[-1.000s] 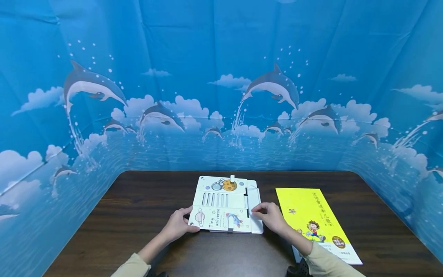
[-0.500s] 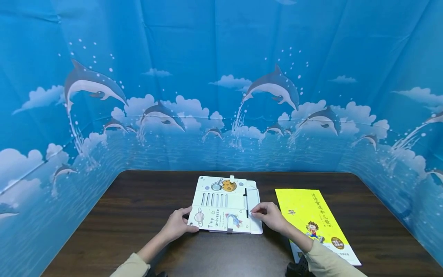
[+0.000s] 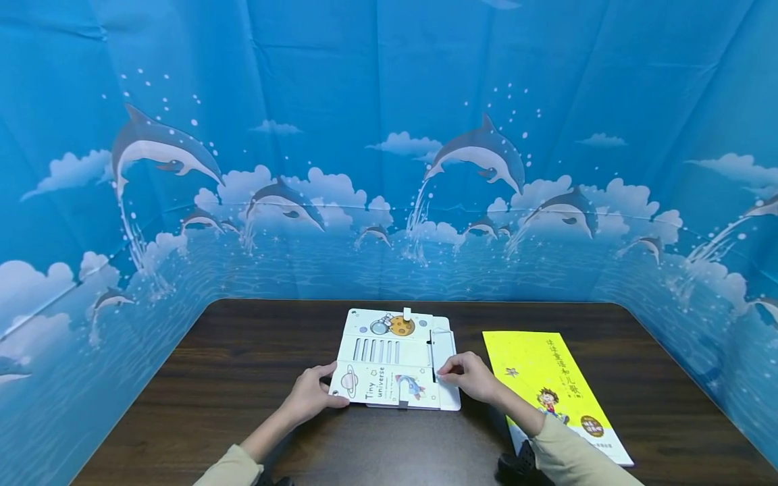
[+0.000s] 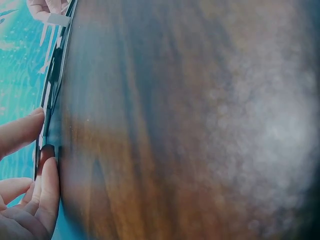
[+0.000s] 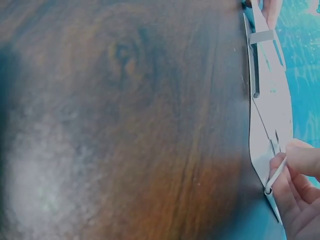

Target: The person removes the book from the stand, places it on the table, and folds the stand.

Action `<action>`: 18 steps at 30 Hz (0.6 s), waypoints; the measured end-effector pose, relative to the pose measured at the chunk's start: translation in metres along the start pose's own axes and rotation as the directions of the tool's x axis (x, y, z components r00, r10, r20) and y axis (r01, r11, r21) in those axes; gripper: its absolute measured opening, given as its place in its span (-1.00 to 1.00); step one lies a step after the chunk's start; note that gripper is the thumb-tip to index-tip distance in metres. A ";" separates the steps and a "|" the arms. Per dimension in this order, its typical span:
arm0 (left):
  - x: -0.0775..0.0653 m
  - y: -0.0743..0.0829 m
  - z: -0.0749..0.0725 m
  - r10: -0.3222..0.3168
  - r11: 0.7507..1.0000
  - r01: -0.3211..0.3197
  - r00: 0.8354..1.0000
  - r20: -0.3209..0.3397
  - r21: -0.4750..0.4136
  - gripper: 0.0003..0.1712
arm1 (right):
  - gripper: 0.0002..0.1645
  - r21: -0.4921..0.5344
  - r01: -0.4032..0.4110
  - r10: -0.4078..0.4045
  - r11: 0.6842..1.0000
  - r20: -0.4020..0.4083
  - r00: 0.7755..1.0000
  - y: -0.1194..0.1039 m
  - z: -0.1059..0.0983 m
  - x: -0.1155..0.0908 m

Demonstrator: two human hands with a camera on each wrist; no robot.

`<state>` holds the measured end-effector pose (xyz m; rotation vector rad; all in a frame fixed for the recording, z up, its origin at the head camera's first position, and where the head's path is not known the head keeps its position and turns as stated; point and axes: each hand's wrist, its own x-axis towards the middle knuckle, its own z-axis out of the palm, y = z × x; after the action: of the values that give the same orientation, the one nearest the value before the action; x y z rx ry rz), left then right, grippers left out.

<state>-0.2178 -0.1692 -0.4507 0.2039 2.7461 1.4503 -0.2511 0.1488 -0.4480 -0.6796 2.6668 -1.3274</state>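
A white folding book stand (image 3: 416,354) printed with a planet, a rocket and the words "Tiny universe" lies flat on the table. My left hand (image 3: 311,390) grips its near left corner; in the left wrist view thumb and fingers (image 4: 47,192) sit on either side of the thin edge. At the stand's right side, my right hand (image 3: 477,378) pinches a narrow white flap (image 3: 444,347). Seen from the right wrist, that flap (image 5: 278,175) tilts up from the panel between thumb and fingers. White page clips show at the far edge and near edge of the stand.
A yellow and white book (image 3: 547,385) with a cartoon child on its cover lies to the right, partly under my right forearm. The dark wooden table (image 3: 243,358) ends at a blue dolphin curtain (image 3: 389,169) behind.
My right hand has shifted slightly left and away from me, the flap still pinched in its fingers. My left hand has stayed at the stand's corner.
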 end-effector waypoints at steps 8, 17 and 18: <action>0.001 -0.002 0.000 0.005 1.000 -0.005 1.000 0.002 -0.006 -0.08 | -0.90 -0.095 0.014 -0.012 0.995 0.019 1.000 -0.008 0.001 0.004; 0.000 0.000 0.000 0.001 1.000 -0.001 1.000 0.005 -0.003 -0.08 | -0.89 -0.112 -0.015 0.018 0.994 0.025 1.000 -0.011 0.001 0.005; 0.000 0.001 0.000 0.002 1.000 -0.002 1.000 0.007 -0.005 -0.08 | -0.90 -0.113 -0.015 0.018 0.993 0.023 1.000 -0.011 0.001 0.005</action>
<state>-0.2182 -0.1690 -0.4502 0.2114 2.7376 1.4533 -0.2512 0.1404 -0.4401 -0.6797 2.7391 -1.1637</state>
